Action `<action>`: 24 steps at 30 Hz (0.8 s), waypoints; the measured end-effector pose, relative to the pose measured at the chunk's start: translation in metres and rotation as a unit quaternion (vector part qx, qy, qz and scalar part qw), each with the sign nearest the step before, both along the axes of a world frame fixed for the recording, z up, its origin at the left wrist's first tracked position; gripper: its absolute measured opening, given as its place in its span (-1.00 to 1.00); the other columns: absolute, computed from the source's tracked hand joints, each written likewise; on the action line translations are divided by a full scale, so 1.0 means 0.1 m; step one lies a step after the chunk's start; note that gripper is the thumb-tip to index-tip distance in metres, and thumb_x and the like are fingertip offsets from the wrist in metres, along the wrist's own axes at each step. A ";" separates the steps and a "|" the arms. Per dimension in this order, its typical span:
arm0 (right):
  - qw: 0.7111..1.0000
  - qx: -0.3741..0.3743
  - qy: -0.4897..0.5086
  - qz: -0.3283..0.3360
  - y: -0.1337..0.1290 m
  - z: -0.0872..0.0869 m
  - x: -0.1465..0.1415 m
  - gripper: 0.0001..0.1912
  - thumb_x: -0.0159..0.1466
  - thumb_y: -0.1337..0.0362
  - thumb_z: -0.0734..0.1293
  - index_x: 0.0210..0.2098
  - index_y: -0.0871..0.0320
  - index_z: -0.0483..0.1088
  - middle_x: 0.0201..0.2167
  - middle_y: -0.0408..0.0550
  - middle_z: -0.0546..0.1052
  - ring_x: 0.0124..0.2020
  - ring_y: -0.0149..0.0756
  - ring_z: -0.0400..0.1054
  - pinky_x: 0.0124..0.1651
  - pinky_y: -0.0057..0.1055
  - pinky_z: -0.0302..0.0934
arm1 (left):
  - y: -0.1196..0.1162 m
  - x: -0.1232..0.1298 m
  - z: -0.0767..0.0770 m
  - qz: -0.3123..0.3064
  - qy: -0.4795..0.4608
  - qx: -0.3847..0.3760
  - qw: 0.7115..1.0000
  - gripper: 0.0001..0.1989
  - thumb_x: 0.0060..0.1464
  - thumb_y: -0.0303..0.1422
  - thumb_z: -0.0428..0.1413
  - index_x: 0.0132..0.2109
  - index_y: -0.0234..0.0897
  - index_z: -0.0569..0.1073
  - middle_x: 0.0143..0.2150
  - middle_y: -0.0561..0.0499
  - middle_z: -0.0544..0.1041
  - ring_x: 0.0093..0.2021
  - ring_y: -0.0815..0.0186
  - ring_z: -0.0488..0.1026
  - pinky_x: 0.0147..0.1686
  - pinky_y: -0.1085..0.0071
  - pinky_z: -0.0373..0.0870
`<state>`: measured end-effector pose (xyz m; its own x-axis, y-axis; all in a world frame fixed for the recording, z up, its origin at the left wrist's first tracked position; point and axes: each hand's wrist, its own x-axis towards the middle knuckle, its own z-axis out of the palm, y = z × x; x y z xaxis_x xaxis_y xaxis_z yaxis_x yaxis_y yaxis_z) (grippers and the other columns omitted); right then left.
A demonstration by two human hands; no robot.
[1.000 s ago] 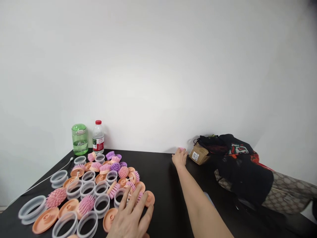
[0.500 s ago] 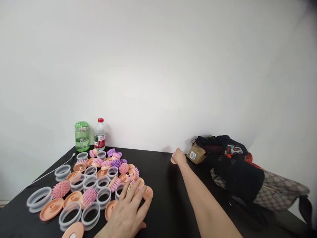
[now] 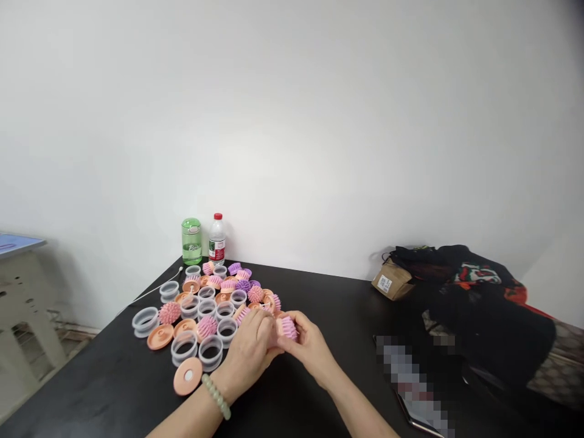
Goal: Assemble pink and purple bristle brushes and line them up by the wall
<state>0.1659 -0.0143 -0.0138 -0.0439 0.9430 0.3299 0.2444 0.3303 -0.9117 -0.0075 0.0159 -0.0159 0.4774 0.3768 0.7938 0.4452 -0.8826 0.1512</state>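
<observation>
**Left hand [image 3: 249, 353]:** at the near right edge of the heap of brush parts [image 3: 219, 298]; fingers curled inward against the pink bristled brush head; a pale green bead bracelet [image 3: 216, 396] circles the wrist.

**Right hand [image 3: 310, 350]:** just right of the left hand and touching it; thumb and fingers wrapped around the brush head.

**Grip:** both hands closed together on the brush head; the right holds it more plainly, while the left is partly hidden.

**Pink bristled brush head [image 3: 287, 328]:** held just off the near right edge of the heap, bristles showing between the hands.

**Heap contents:** clear plastic rings [image 3: 145, 322], peach discs [image 3: 160, 336] and pink and purple bristled heads [image 3: 170, 312] lie together on the black worktop [image 3: 91, 383]; one peach disc [image 3: 187, 376] lies apart, near its front edge.

**Behind the heap:** a green bottle [image 3: 191, 241] and a water bottle with a red cap [image 3: 217, 239]; a white cable [image 3: 155, 292] runs along its left side.

**Right of the heap:** a kraft paper parcel [image 3: 391, 283], a black fabric bundle [image 3: 483, 322] and a pixelated, blurred phone [image 3: 410, 380].
</observation>
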 end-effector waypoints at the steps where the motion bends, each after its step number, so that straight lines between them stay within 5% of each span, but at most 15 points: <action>1: 1.000 0.010 -0.002 0.001 0.00 -0.02 -0.02 -0.67 0.13 0.22 0.45 -0.11 0.10 0.44 -0.13 -0.04 0.56 -0.09 -0.13 0.46 -0.03 -0.27 0.36 | 0.01 0.00 0.01 0.001 0.001 0.007 1.000 -0.87 0.20 -0.39 0.13 -0.17 -0.27 0.31 -0.23 -0.11 0.48 -0.23 0.15 0.44 -0.27 0.16 0.49; 11: 0.991 0.081 -0.099 -0.039 -0.11 -0.10 0.10 -0.84 0.22 0.23 0.37 -0.19 0.07 0.48 -0.31 -0.08 0.52 -0.33 -0.20 0.42 -0.30 -0.37 0.32 | -0.06 -0.02 0.08 -0.036 0.040 0.030 0.998 -0.90 0.23 -0.43 0.10 -0.13 -0.26 0.32 -0.21 -0.08 0.52 -0.19 0.18 0.45 -0.17 0.18 0.48; 16: 0.985 0.129 -0.117 0.017 -0.19 -0.04 0.14 -0.57 0.18 0.29 0.44 0.04 -0.05 0.42 0.08 0.00 0.46 0.14 -0.03 0.34 0.17 -0.14 0.26 | -0.02 -0.05 0.07 -0.052 0.020 -0.008 0.998 -0.85 0.21 -0.35 0.15 -0.14 -0.25 0.33 -0.24 -0.07 0.53 -0.21 0.18 0.46 -0.21 0.22 0.48; 20: 0.995 0.071 -0.072 -0.002 -0.17 -0.12 0.16 -0.23 0.10 0.21 0.50 0.26 -0.03 0.21 0.20 0.07 0.36 0.17 0.01 0.33 0.11 -0.13 0.33 | -0.01 -0.07 0.08 -0.064 0.030 0.021 0.997 -0.84 0.22 -0.37 0.14 -0.07 -0.29 0.35 -0.18 -0.11 0.54 -0.16 0.17 0.46 -0.15 0.20 0.48; 24: 0.995 0.041 -0.091 -0.012 -0.16 -0.12 0.16 -0.65 0.26 0.18 0.35 0.04 0.04 0.40 -0.07 0.01 0.53 -0.09 -0.11 0.46 -0.04 -0.21 0.37 | -0.06 -0.07 0.15 -0.067 0.036 0.043 0.996 -0.91 0.25 -0.42 0.10 -0.11 -0.30 0.37 -0.14 -0.12 0.55 -0.14 0.20 0.46 -0.12 0.22 0.47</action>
